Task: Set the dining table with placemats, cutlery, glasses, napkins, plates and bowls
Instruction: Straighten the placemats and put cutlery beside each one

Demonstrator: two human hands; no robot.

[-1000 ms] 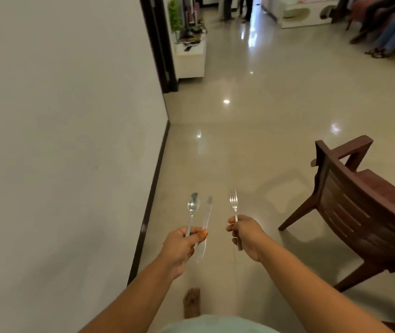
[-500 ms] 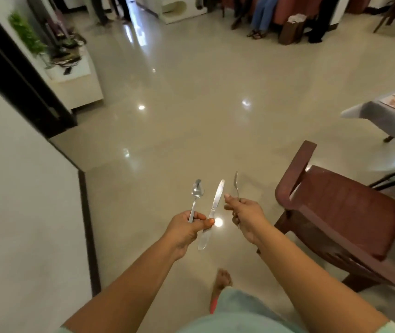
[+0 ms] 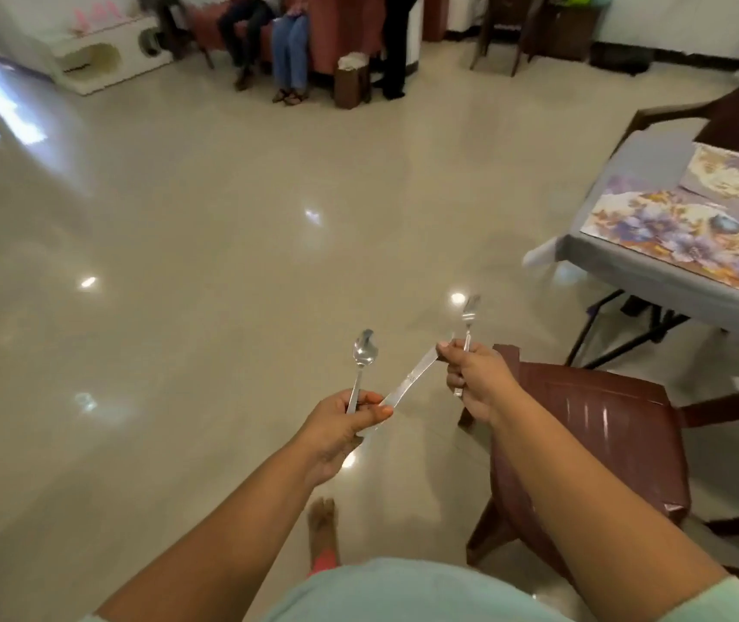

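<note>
I've got the cutlery in the air, not yet at the worktop (image 3: pixel 655 280). My left hand (image 3: pixel 340 424) grips a spoon (image 3: pixel 362 365), bowl up, and a knife (image 3: pixel 410 383) whose long axis slants up and right toward my right hand (image 3: pixel 477 379). That hand is wrapped round a fork (image 3: pixel 467 325), tines up. The floral placemats (image 3: pixel 673 235) lie ahead and to my right, beyond the brown chair (image 3: pixel 592 446), so I judge the right hand with the fork is nearer.
</note>
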